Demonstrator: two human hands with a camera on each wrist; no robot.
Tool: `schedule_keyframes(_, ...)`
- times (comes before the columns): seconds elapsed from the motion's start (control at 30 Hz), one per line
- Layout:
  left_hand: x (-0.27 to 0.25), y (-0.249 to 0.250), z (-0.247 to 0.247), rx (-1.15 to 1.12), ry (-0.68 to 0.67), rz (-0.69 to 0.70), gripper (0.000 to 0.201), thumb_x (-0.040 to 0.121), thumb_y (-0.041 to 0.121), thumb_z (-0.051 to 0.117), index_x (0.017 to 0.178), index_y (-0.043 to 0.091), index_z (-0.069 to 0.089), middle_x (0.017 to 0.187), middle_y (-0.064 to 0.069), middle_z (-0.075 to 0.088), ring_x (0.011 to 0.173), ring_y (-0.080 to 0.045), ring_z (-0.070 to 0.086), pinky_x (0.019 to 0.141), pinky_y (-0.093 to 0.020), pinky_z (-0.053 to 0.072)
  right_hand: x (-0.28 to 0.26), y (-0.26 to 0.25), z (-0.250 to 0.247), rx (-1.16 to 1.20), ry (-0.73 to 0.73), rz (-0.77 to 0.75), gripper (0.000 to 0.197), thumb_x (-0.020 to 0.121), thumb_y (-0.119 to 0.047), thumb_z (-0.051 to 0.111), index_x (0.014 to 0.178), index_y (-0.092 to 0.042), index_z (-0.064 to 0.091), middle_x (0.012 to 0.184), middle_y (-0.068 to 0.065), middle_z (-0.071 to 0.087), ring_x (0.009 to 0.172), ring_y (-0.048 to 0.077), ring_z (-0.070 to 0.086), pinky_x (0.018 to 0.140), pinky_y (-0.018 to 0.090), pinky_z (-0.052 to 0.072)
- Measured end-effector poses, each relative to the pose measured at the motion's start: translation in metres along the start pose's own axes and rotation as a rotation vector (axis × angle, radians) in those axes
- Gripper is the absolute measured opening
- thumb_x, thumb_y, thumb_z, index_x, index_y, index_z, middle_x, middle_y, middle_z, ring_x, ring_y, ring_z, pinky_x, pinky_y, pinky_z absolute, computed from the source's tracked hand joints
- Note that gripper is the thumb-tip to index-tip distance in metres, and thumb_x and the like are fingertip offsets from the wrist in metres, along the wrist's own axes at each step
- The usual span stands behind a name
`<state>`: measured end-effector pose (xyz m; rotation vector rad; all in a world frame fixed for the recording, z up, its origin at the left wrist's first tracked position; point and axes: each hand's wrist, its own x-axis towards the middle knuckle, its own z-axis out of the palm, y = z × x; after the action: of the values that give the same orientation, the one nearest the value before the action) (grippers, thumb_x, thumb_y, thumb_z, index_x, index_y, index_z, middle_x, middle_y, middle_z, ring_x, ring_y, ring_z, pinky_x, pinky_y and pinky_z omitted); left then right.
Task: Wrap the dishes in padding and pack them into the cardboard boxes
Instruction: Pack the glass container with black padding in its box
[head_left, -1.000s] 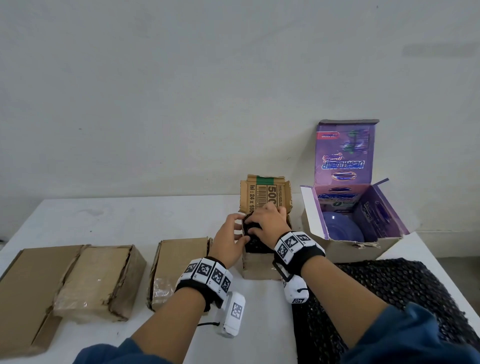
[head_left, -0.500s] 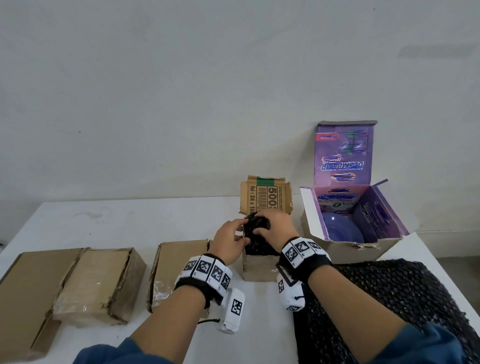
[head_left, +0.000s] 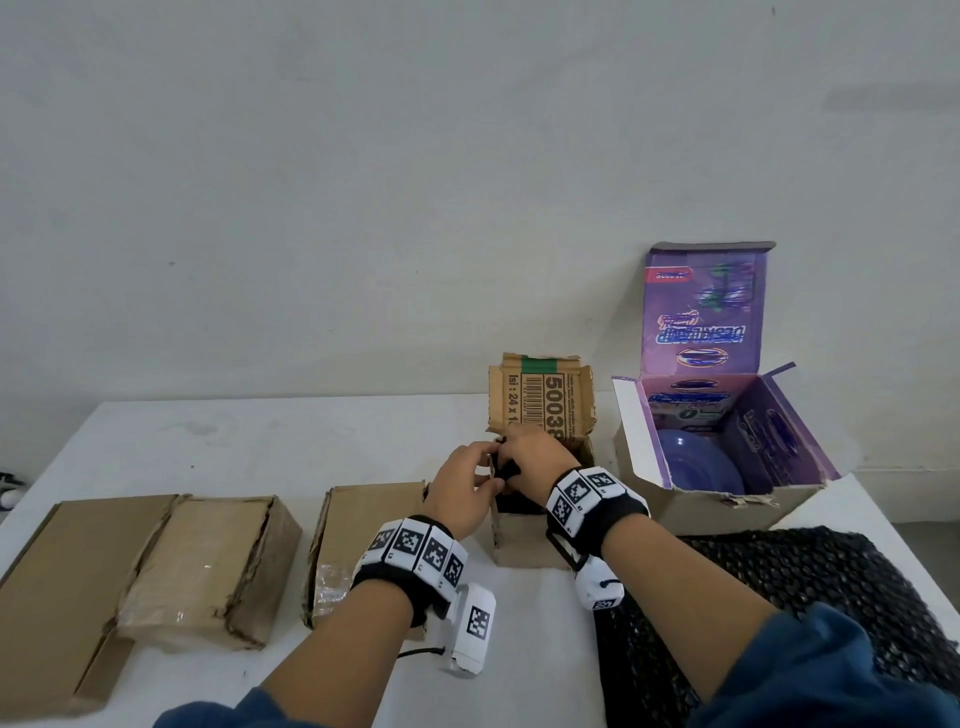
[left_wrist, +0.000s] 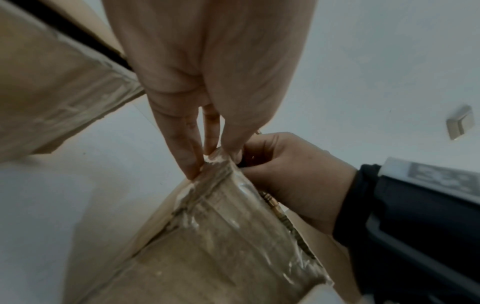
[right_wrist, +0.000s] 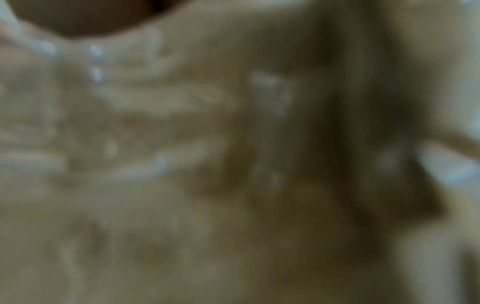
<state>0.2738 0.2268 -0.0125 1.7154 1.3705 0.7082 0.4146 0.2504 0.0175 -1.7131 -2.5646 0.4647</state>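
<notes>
A small brown cardboard box (head_left: 522, 543) stands open at the table's middle, its printed lid flap (head_left: 540, 402) upright behind. A dish wrapped in black padding (head_left: 511, 501) sits inside it, mostly hidden by my hands. My left hand (head_left: 489, 470) pinches the box's taped left top edge (left_wrist: 215, 164) between thumb and straight fingers. My right hand (head_left: 511, 460) is over the opening, its fingers curled on the black bundle; in the left wrist view the right hand (left_wrist: 285, 164) is closed beside that edge. The right wrist view shows only blurred cardboard.
An open purple box (head_left: 649, 457) with a blue bowl (head_left: 696, 465) in it stands at the right. A black bubble-wrap sheet (head_left: 779, 597) lies at the near right. Two closed brown boxes (head_left: 208, 561) (head_left: 363, 525) and a flat cardboard piece (head_left: 57, 587) lie at the left.
The black bundle sits lower in the small box and less of it shows. My left hand has shifted up onto the box's left top edge. My right hand stays on the bundle.
</notes>
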Motion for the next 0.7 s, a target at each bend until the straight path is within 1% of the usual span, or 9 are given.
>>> schedule_keyframes(0.1, 0.001, 0.001, 0.000, 0.025, -0.009, 0.007, 0.041, 0.090, 0.007, 0.058, 0.129, 0.014, 0.050, 0.124, -0.007, 0.052, 0.093, -0.016, 0.059, 0.083, -0.021, 0.046, -0.007, 0.005, -0.002, 0.087, -0.031, -0.016, 0.026, 0.085, -0.019, 0.064, 0.106, -0.006, 0.069, 0.119, 0.012, 0.055, 0.113, 0.025, 0.050, 0.097, 0.031, 0.039)
schedule_keyframes(0.17, 0.002, 0.002, 0.001, 0.035, -0.012, 0.011, 0.041, 0.089, 0.006, 0.058, 0.129, 0.014, 0.050, 0.123, -0.008, 0.051, 0.090, -0.014, 0.058, 0.082, -0.019, 0.044, -0.012, 0.013, -0.004, 0.185, -0.033, -0.008, 0.031, 0.083, -0.017, 0.066, 0.112, -0.008, 0.064, 0.113, 0.008, 0.054, 0.107, 0.021, 0.049, 0.093, 0.028, 0.038)
schedule_keyframes(0.27, 0.004, 0.001, 0.004, 0.059, -0.013, 0.027, 0.043, 0.088, 0.005, 0.058, 0.129, 0.014, 0.050, 0.124, -0.010, 0.051, 0.098, -0.013, 0.055, 0.083, -0.014, 0.042, -0.020, 0.018, -0.005, 0.360, 0.068, 0.108, 0.038, 0.080, -0.009, 0.070, 0.115, -0.010, 0.054, 0.101, 0.004, 0.054, 0.091, 0.017, 0.053, 0.082, 0.024, 0.043)
schedule_keyframes(0.33, 0.004, 0.001, 0.006, 0.075, 0.000, 0.027, 0.043, 0.089, 0.004, 0.057, 0.130, 0.013, 0.050, 0.124, -0.011, 0.051, 0.105, -0.016, 0.056, 0.084, -0.012, 0.040, -0.019, 0.017, -0.002, 0.273, 0.107, 0.117, 0.034, 0.081, -0.013, 0.069, 0.113, -0.010, 0.057, 0.108, 0.006, 0.055, 0.098, 0.019, 0.053, 0.089, 0.026, 0.042)
schedule_keyframes(0.4, 0.003, 0.001, 0.006, 0.088, 0.018, 0.022, 0.042, 0.089, 0.004, 0.057, 0.130, 0.013, 0.050, 0.125, -0.010, 0.052, 0.106, -0.018, 0.058, 0.083, -0.011, 0.040, -0.020, 0.015, -0.002, 0.200, 0.088, 0.087, 0.033, 0.084, -0.017, 0.065, 0.115, -0.009, 0.061, 0.117, 0.009, 0.053, 0.109, 0.022, 0.050, 0.097, 0.028, 0.039)
schedule_keyframes(0.5, 0.000, 0.002, 0.008, 0.124, 0.046, 0.026, 0.041, 0.089, 0.008, 0.059, 0.128, 0.015, 0.052, 0.124, -0.009, 0.053, 0.102, -0.017, 0.058, 0.085, -0.016, 0.042, -0.035, 0.018, -0.012, 0.282, 0.073, 0.079, 0.037, 0.088, -0.022, 0.063, 0.123, -0.012, 0.060, 0.120, 0.008, 0.053, 0.106, 0.021, 0.052, 0.097, 0.028, 0.040)
schedule_keyframes(0.57, -0.004, 0.006, 0.011, 0.194, 0.124, 0.049, 0.039, 0.087, 0.013, 0.061, 0.125, 0.018, 0.054, 0.123, -0.008, 0.052, 0.110, -0.020, 0.052, 0.095, -0.024, 0.040, -0.054, 0.025, -0.021, 0.331, 0.155, 0.074, 0.034, 0.088, -0.022, 0.062, 0.121, -0.013, 0.062, 0.116, 0.007, 0.056, 0.096, 0.019, 0.056, 0.093, 0.026, 0.043)
schedule_keyframes(0.6, -0.008, 0.009, 0.014, 0.232, 0.184, 0.083, 0.037, 0.086, 0.014, 0.062, 0.122, 0.019, 0.056, 0.122, -0.007, 0.052, 0.114, -0.021, 0.049, 0.098, -0.024, 0.037, -0.064, 0.030, -0.025, 0.352, 0.198, 0.073, 0.031, 0.088, -0.021, 0.063, 0.118, -0.012, 0.063, 0.112, 0.007, 0.058, 0.090, 0.017, 0.056, 0.088, 0.022, 0.044)
schedule_keyframes(0.7, -0.023, 0.036, 0.026, 0.287, 0.344, 0.206, 0.030, 0.084, 0.017, 0.064, 0.113, 0.018, 0.060, 0.115, -0.004, 0.054, 0.112, -0.019, 0.046, 0.092, -0.020, 0.031, -0.102, 0.048, -0.037, 0.409, 0.269, 0.084, 0.024, 0.088, -0.017, 0.063, 0.111, -0.011, 0.067, 0.105, 0.009, 0.062, 0.080, 0.011, 0.052, 0.076, 0.014, 0.040)
